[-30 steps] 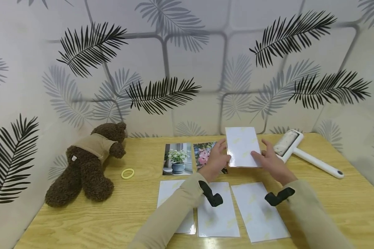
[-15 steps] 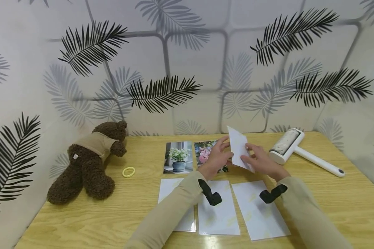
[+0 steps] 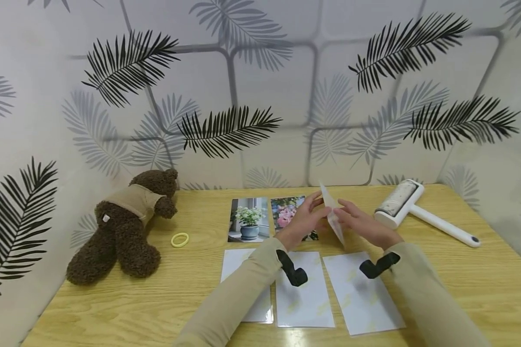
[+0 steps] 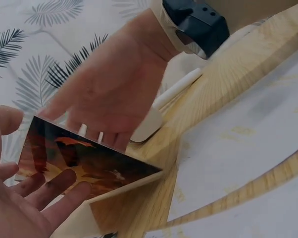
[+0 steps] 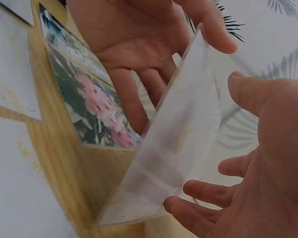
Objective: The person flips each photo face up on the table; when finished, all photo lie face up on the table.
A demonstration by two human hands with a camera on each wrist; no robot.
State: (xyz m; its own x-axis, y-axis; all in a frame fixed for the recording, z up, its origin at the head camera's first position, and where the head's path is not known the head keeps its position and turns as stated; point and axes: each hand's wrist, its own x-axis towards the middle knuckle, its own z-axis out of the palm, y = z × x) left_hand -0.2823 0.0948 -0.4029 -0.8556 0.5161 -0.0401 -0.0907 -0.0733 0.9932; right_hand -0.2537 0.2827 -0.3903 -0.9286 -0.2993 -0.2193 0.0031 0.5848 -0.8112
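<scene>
Nearest the person, a tan sleeve [image 3: 234, 299] covers much of the leftmost of three white-backed cards [image 3: 304, 306], which lie on the counter [image 3: 134, 308] on the near side of the held card [image 5: 164, 171], probably spaced so that none overlap; their undersides are out of sight. The held card stands tilted between left hand [image 3: 301, 221] and right hand [image 3: 368, 230]: the left hand's fingers spread loosely against its picture face, the right hand's lightly touch its white back, thumbs wide of them, probably because a thin sheet needs steadying from both sides. Whether either thumb touches is hard to tell; the dark, orange picture is unclear. Left of the held card lie a pink-flower photo [image 3: 283, 212], partly behind the left hand, and a potted-plant photo [image 3: 249, 219]. Right of it rests a lint roller [image 3: 398, 205]; far left, a yellow ring [image 3: 180, 246] and a plush bear [image 3: 128, 209], whose face is hidden.
</scene>
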